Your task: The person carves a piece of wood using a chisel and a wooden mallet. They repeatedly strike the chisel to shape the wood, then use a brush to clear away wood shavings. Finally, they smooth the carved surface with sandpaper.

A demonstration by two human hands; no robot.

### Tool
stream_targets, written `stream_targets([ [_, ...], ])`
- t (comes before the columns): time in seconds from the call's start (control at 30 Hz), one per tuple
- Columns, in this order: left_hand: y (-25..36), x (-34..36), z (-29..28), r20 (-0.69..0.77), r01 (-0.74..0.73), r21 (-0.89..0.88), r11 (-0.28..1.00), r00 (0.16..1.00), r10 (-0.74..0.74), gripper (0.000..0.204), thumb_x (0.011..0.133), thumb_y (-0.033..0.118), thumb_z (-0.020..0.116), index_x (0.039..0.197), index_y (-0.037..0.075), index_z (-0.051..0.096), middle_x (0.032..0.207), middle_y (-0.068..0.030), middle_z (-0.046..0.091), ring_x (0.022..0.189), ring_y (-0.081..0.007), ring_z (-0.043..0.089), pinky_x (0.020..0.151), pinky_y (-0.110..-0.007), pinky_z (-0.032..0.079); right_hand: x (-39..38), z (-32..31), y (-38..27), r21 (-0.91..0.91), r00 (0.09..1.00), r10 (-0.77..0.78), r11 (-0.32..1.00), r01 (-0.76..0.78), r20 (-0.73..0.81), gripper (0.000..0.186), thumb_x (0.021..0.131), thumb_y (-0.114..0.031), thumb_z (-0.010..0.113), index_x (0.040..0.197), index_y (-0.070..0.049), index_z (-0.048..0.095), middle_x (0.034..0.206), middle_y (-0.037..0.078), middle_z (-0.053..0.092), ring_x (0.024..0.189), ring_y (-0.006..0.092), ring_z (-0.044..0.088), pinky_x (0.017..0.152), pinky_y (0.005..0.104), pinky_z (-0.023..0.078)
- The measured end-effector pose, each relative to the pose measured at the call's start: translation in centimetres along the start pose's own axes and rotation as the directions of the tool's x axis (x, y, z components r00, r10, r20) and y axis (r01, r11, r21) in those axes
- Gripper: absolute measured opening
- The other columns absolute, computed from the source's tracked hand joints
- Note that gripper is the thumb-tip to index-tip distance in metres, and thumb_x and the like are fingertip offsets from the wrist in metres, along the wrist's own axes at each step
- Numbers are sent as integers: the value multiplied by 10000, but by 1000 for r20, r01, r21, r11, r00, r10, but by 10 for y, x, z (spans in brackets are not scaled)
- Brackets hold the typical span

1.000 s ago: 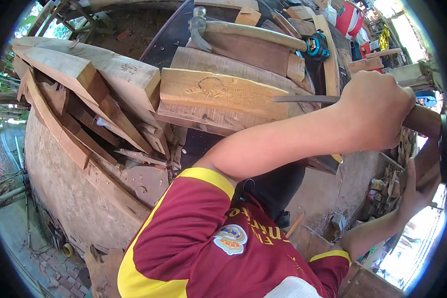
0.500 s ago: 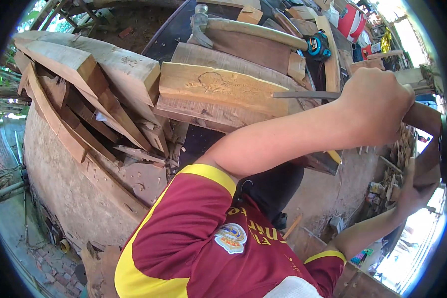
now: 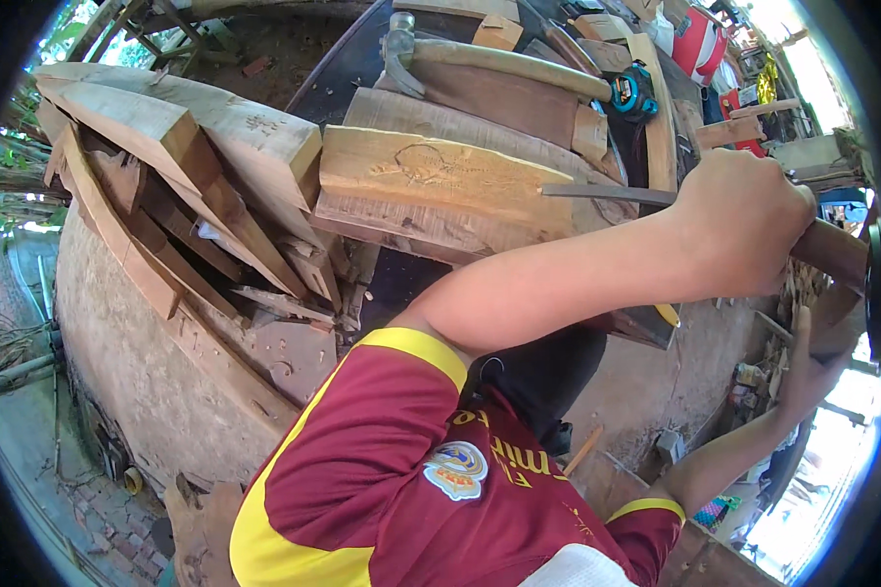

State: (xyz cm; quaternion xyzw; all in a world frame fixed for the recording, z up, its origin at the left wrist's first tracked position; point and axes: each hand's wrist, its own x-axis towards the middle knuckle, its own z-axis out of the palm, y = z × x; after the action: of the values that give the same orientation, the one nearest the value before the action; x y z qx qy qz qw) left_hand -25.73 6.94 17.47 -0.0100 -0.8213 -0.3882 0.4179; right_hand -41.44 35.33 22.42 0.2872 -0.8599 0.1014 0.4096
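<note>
My left hand point(image 3: 744, 225) is closed round a chisel, whose flat grey blade point(image 3: 612, 193) runs left to the right end of a pale board point(image 3: 440, 174). The tip touches the board's edge; a dark wooden handle point(image 3: 830, 252) sticks out beyond my fist. The board carries a drawn or cut curved outline and rests on a thicker wooden block point(image 3: 401, 217). My right hand point(image 3: 812, 367), lower at the far right, is closed round a dark wooden piece point(image 3: 834, 311), perhaps a mallet, whose end is lost at the picture's dark rim.
Behind the board lie a hammer-like tool point(image 3: 509, 65) with a curved wooden handle and a blue-black tape measure point(image 3: 633, 90). Large timber offcuts point(image 3: 215, 186) are stacked at the left. A yellow-tipped thing point(image 3: 668, 314) shows below my left forearm. A red-and-white container point(image 3: 698, 44) stands at the back right.
The wooden piece in my right hand has shifted slightly up and left, with that hand. The chisel stays at the board's end. The whole view has shifted a little.
</note>
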Motion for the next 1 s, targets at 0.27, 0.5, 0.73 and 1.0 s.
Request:
stream_targets([
  [0.27, 0, 3, 3, 21, 0, 9, 1000, 1000, 0, 247, 598, 186, 710, 805, 50, 707, 707, -169, 670, 693, -349, 687, 621, -445, 558, 25, -4, 63, 843, 709, 683, 267, -467, 176, 516, 789, -155, 776, 1240, -7, 574, 1121, 113, 638, 980, 248, 638, 838, 357, 544],
  [0.5, -2, 2, 5, 24, -15, -3, 1000, 1000, 15, 234, 591, 182, 703, 786, 52, 709, 717, -174, 678, 689, -358, 687, 623, -452, 554, -14, 19, 1, 135, 999, -12, 991, 18, -47, 668, 775, -249, 833, 1272, 54, 506, 1189, 167, 613, 1049, 257, 610, 957, 375, 486],
  [0.73, -1, 2, 6, 54, -9, -3, 1000, 998, 9, 246, 603, 177, 693, 819, 61, 712, 730, -175, 681, 717, -364, 688, 664, -449, 557, 8, 12, 58, 851, 834, 550, 415, -321, 47, 498, 804, -183, 773, 1211, 24, 576, 1164, 139, 625, 1024, 253, 625, 833, 385, 550],
  [1.0, -4, 3, 9, 92, 30, -18, 999, 995, -29, 238, 615, 173, 687, 822, 57, 709, 735, -183, 678, 707, -369, 686, 642, -456, 554, -11, 9, -9, 209, 985, 169, 965, -161, -19, 599, 770, -160, 825, 1272, 27, 556, 1184, 145, 637, 1036, 230, 629, 925, 321, 497],
])
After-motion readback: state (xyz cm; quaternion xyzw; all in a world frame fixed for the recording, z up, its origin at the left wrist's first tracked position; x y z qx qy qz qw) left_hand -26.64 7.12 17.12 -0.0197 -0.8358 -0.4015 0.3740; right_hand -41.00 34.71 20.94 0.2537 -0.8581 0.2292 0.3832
